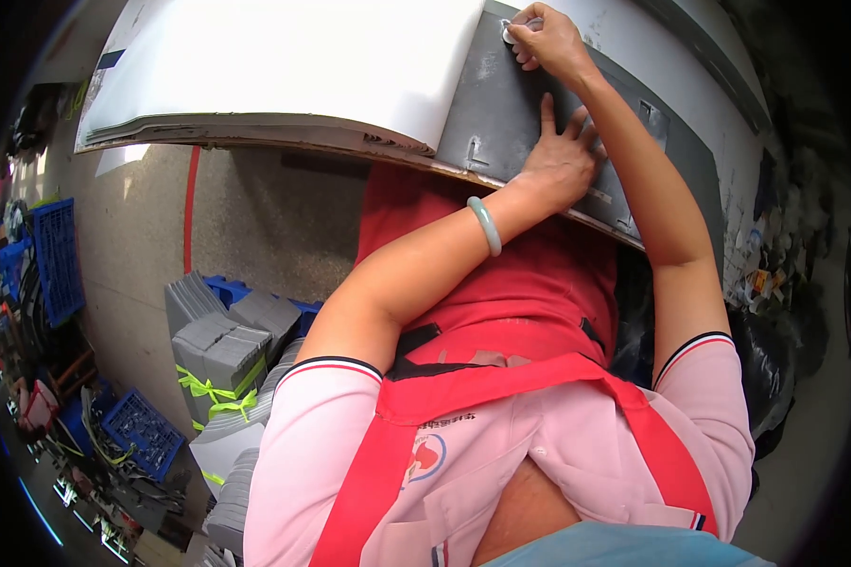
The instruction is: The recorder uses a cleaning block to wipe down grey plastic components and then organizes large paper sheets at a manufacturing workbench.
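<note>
Right hand (542,42) pinches a small white piece (509,36), possibly chalk, near the far edge of the dark grey template (487,118) on the counter (465,176); left hand (564,168), fingers spread, rests on it. Step judged as marking; next move calls for a steady template.

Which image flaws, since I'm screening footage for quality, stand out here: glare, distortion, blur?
Head view: the white sheets are washed out, nearly featureless; fisheye distortion bends edges toward the dark rim; left hand and right hand look fairly sharp; far-left clutter is hard to make out.
</note>
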Motion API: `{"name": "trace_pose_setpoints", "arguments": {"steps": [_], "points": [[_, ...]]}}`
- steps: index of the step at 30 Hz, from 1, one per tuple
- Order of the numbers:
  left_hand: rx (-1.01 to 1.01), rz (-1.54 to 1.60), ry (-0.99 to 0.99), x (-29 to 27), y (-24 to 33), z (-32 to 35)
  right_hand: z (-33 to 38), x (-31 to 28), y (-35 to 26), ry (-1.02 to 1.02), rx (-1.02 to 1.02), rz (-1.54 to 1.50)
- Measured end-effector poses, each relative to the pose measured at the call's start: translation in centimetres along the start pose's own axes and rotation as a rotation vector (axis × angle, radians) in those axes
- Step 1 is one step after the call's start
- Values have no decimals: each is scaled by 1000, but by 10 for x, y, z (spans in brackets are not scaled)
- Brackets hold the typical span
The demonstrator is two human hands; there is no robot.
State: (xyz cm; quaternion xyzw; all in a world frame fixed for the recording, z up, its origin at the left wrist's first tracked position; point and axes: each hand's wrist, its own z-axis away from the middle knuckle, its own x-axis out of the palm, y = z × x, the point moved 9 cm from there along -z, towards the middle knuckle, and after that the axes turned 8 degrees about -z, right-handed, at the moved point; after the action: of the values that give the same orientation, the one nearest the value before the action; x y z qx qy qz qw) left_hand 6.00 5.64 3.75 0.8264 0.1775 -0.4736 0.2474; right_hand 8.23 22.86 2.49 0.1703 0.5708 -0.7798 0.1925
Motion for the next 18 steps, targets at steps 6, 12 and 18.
{"name": "trace_pose_setpoints", "arguments": {"steps": [6, 12, 18], "points": [[-224, 286, 99, 46, -31, 5, 95, 60, -18, -198, -36, -167], [1, -41, 43, 9, -4, 6, 129, 74, -17, -207, -51, -3], [10, -88, 31, 12, -5, 9, 135, 91, -24, -228, -6, 210]]}}
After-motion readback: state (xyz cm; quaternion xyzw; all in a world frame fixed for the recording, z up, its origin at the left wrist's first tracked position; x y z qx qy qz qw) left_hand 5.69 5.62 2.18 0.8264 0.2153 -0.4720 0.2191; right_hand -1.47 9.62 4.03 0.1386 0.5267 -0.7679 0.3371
